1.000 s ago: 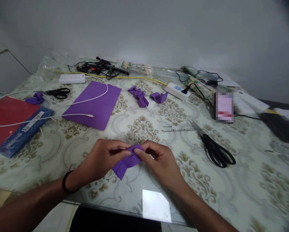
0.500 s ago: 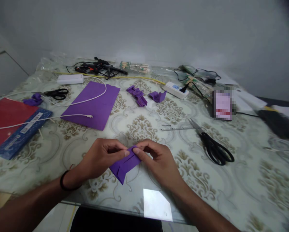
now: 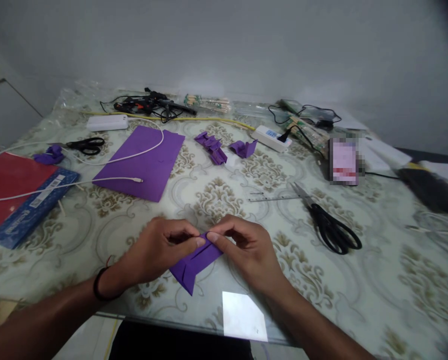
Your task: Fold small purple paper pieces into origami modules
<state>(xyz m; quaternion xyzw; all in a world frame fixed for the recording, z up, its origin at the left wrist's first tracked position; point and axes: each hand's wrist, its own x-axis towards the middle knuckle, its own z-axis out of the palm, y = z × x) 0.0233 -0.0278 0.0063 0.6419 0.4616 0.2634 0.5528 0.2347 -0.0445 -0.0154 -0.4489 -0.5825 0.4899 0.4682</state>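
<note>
A piece of folded purple paper (image 3: 197, 262) is held low over the patterned table, near its front edge. My left hand (image 3: 167, 247) pinches its upper left edge between thumb and fingers. Right beside it, my right hand (image 3: 242, 245) pinches the upper right corner, thumb on top. Both thumb tips nearly meet along the paper's far edge. A pointed flap hangs down toward me at the lower left. The fingertips under the paper are hidden. Farther back lie a pleated purple paper strip (image 3: 211, 148) and a smaller folded purple piece (image 3: 243, 148).
Large black-handled scissors (image 3: 334, 230) lie at right, blades over a clear ruler (image 3: 271, 199). Purple sheets (image 3: 145, 160) and a red and blue packet (image 3: 32, 205) are at left, crossed by a white cable (image 3: 115, 180). A power strip (image 3: 272, 138) and phone (image 3: 344, 162) stand behind.
The paper has tilted so its lower left flap points more toward me. Both hands have kept their pinch, with the thumbs shifting slightly along the edge. The camera view has turned slightly.
</note>
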